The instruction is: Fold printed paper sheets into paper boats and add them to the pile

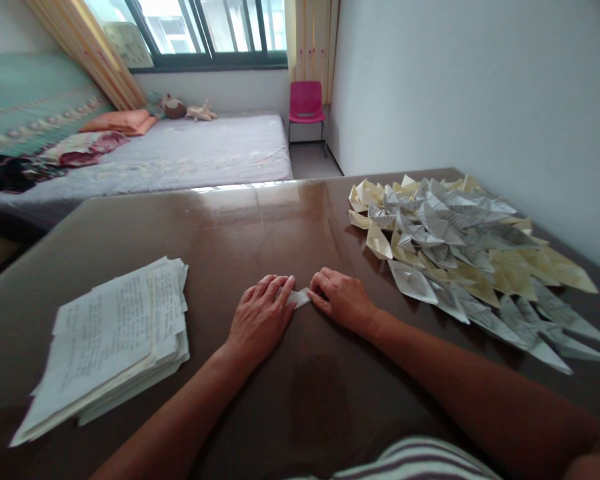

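A small folded piece of white paper (300, 299) lies low over the brown table between my hands, mostly covered by them. My left hand (264, 308) rests palm down, its thumb and index finger closed around the paper's left part. At the other end, my right hand (341, 298) has curled fingers and a thumb pinching the paper's right tip. The paper's exact folded shape is hidden. To the right of my right hand sits a large group of folded paper boats (413, 281), white and yellowish, some with writing on them.
A stack of handwritten sheets (115, 327) lies on the left of the glossy brown table (240, 233). The white wall (470, 87) borders the table's right side. Beyond the far edge are a bed (220, 147) and a pink chair (306, 103) under a window.
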### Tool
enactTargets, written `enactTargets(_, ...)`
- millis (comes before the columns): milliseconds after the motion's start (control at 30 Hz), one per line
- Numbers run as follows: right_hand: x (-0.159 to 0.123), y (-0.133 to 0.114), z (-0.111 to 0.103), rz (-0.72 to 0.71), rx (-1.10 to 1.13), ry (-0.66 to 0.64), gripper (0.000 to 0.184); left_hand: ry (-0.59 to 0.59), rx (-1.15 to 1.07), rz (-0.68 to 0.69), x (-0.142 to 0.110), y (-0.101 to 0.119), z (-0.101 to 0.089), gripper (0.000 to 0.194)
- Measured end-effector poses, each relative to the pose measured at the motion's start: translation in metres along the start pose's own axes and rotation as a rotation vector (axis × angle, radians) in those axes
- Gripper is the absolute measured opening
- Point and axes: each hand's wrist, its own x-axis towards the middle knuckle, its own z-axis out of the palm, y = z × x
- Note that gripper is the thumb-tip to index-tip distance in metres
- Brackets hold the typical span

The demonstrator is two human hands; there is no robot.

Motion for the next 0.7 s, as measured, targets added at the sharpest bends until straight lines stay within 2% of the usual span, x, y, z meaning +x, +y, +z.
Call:
enactTargets(200, 0.001, 0.004, 0.003, -0.014, 0.072, 0.024, 0.019, 0.0, -0.065, 0.003, 0.001, -0.005, -0.001, 0.038)
enactTargets(433, -0.003, 0.008, 0.004, -0.128, 0.206, 0.022, 0.018, 0.005, -0.151, -0.026, 0.001, -0.005, -0.003, 0.03)
enactTargets(700, -0.002, 0.012, 0.002, -0.147, 0.31, -0.031, 0.015, 0.148, -0.099, 0.088, -0.003, -0.002, -0.003, 0.024)
